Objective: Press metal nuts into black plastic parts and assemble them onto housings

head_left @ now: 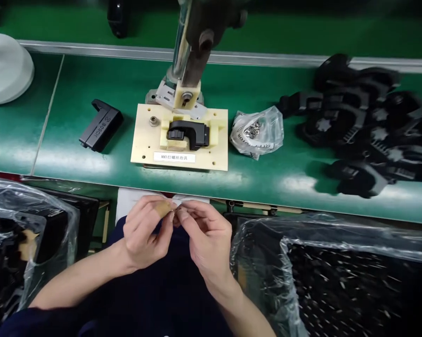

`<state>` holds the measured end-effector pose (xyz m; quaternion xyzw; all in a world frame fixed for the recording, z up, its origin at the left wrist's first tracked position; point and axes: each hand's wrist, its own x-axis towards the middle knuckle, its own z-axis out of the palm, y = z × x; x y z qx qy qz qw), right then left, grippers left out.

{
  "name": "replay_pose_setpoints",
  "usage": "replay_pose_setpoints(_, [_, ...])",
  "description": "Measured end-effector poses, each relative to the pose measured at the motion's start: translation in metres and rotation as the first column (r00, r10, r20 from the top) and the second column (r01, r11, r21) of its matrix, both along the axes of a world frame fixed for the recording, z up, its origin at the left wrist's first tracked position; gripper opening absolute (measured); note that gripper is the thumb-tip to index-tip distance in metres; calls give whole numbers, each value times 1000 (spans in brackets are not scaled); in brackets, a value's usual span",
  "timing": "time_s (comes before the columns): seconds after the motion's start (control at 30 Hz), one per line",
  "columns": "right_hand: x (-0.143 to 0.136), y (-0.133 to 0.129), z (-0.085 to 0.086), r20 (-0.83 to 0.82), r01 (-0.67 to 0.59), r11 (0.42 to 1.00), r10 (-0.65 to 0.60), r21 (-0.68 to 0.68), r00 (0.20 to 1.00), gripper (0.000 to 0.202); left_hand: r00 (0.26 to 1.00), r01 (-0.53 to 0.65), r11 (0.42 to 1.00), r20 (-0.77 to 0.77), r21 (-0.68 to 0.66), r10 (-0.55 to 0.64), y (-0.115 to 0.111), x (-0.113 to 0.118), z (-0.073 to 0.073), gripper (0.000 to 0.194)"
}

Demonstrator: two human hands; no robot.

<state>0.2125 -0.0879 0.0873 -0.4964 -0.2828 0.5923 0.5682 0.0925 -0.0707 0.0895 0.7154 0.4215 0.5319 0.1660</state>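
Note:
My left hand [145, 229] and my right hand [209, 234] meet fingertip to fingertip below the front edge of the green bench. Both are closed in a pinch around something tiny, too small to name. Tan tape wraps a finger of my left hand. Beyond them, a black curved part [196, 133] sits in a cream fixture plate [144, 145] with a white label. A clear bag [270, 140] of small metal pieces lies right of the plate. To its left rests a black part marked BOSCH [103, 126].
A press-like tool [193, 61] stands over the fixture. Black parts [361, 126] are piled on the bench at right. A white round object [7, 70] is at far left. Plastic-lined bins with black parts flank me, one left [61, 206], one right [291, 281].

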Motion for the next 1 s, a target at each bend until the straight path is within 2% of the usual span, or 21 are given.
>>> replay_pose_setpoints(0.23, [4, -1, 7, 306, -59, 996, 37, 61, 951, 19, 998, -41, 999, -42, 27, 42, -5, 6, -3, 57])
replay_pose_setpoints(0.37, [6, -5, 8, 390, -96, 984, 30, 151, 920, 28, 997, -47, 998, -61, 39, 49, -6, 7, -6, 60])
replay_pose_setpoints(0.5, [6, -8, 7, 490, -126, 976, 24, 176, 871, 30, 997, -51, 998, -55, 48, 54, -8, 6, -10, 65])
replay_pose_setpoints(0.57, [6, -8, 6, 530, -143, 971, 21, 191, 848, 29, 999, -51, 999, -8, 6, 51, -9, 5, -11, 65])
replay_pose_setpoints(0.63, [5, -9, 4, 559, -161, 960, 6, 228, 829, 30, 992, -48, 988, 112, -144, 64, -10, 4, -9, 56])
replay_pose_setpoints(0.67, [5, -8, 4, 573, -165, 954, -9, 251, 820, 29, 975, -19, 961, 207, -276, 79, -9, 3, -7, 49])
replay_pose_setpoints(0.7, [4, -8, 4, 583, -167, 949, -21, 267, 812, 28, 941, 39, 904, 319, -425, 109, -8, 3, -5, 41])
replay_pose_setpoints(0.77, [2, -7, 4, 592, -171, 945, -28, 278, 806, 25, 822, 216, 724, 522, -655, 228, -5, 3, -1, 30])
replay_pose_setpoints(0.8, [1, -6, 4, 588, -172, 946, -24, 276, 809, 23, 755, 300, 639, 586, -708, 294, -3, 3, 0, 29])
replay_pose_setpoints(0.83, [1, -6, 3, 581, -173, 945, -22, 277, 814, 22, 697, 361, 578, 624, -732, 354, -1, 3, 2, 30])
replay_pose_setpoints(0.9, [0, -5, 2, 575, -169, 942, -30, 290, 818, 19, 619, 414, 518, 648, -749, 443, 1, 4, 3, 34])
replay_pose_setpoints(1.0, [0, -4, -1, 598, -155, 934, -73, 322, 798, 16, 577, 446, 478, 651, -757, 493, 0, 6, 4, 37])
